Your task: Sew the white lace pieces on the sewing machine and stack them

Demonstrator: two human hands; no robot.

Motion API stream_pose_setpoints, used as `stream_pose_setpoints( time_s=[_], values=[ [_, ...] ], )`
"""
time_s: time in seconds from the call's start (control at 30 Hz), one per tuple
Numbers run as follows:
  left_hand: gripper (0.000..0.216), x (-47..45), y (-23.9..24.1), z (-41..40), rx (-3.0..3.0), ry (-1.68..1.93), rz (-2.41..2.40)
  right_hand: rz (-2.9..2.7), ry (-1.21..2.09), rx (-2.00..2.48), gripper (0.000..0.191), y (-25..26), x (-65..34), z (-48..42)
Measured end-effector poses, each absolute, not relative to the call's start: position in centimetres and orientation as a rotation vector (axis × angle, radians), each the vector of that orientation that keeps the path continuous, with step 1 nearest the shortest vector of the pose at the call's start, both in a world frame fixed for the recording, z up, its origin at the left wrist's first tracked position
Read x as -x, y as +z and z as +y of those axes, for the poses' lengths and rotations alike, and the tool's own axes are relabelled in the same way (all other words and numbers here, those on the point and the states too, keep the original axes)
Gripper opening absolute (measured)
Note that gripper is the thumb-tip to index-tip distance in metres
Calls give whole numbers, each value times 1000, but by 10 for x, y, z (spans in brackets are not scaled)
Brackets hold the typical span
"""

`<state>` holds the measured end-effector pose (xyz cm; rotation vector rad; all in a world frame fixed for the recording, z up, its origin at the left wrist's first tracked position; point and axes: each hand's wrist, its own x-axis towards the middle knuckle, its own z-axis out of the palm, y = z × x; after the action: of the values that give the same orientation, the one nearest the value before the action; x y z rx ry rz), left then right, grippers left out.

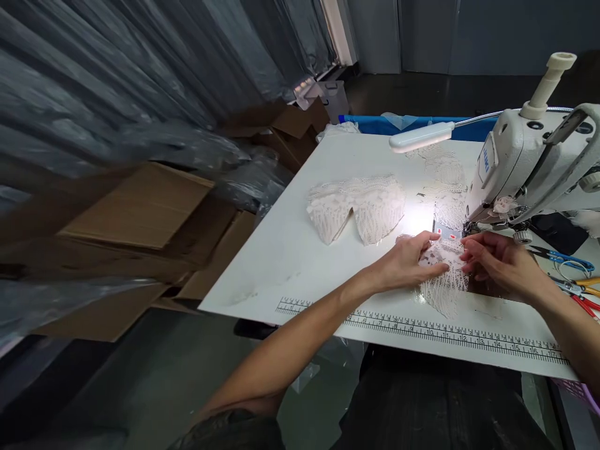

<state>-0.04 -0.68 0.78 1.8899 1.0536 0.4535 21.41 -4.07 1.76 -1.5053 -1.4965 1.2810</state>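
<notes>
My left hand (412, 261) lies flat with fingers stretched out, pressing a white lace piece (443, 289) onto the white table (300, 250). My right hand (499, 262) rests on the same lace from the right, its fingers curled and pinching the fabric near the needle of the white sewing machine (525, 165). The lace runs from under the presser foot toward the table's front edge.
A stack of lace pieces (356, 207) lies left of the machine. A lamp head (420, 136) hangs over the table. Scissors and pliers (574, 278) lie at the right. A printed ruler (422, 330) lines the front edge. Cardboard boxes (140, 231) stand at the left.
</notes>
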Motion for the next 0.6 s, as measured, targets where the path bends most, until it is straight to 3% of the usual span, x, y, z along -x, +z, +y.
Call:
stream_pose_setpoints(
  time_s=[0.17,0.37,0.47,0.6],
  values=[
    [34,2,12,-6,-1923,424,1113,-2122,457,1507,33,2,-243,-50],
    [33,3,12,-2,-1907,457,1163,-2440,-109,1225,40,-14,-234,-53],
    [39,4,12,0,-1880,438,1205,-2480,-140,1219,42,-18,-234,-46],
    [44,4,13,2,-1847,436,1274,-2473,78,1316,41,-17,-241,-38]
  ],
)
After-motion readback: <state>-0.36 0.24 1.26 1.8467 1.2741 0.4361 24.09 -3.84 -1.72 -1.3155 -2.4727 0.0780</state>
